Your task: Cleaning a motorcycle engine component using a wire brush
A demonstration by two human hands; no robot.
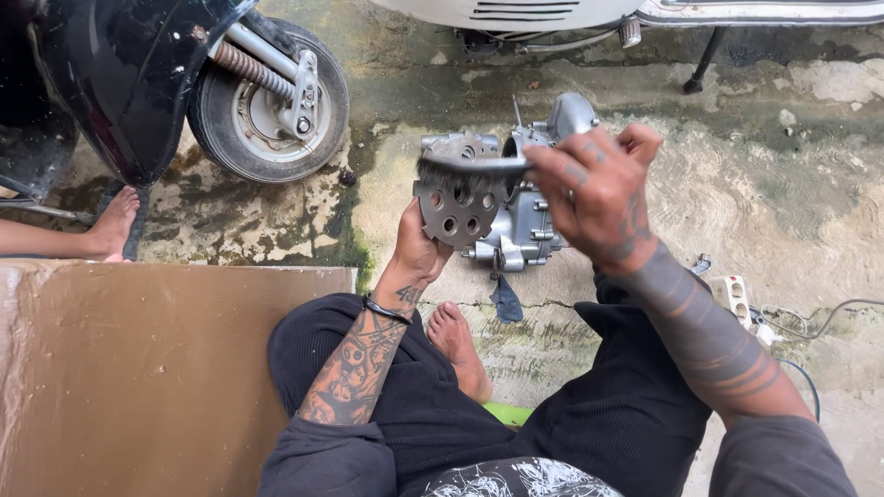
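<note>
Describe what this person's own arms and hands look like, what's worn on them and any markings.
Both forearms are bare, with dark grey sleeves pushed up near the elbows. The left arm carries dense picture tattoos and a thin black band at the wrist. The right arm has dark tattooed bands ringing the forearm. The right hand has tattoos on its back and fingers. The left hand wears no glove.

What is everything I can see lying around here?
metal disc with holes: one, grey, held up at centre
brush: one, dark, across the disc's top
engine block: one, silver, on the ground behind the disc
scooter wheel: one, black tyre, upper left
white scooter: one, top edge
cardboard sheet: one, brown, lower left
power strip: one, white, right
another person's foot: one, left edge
left hand: holds the disc
right hand: grips the brush
</note>
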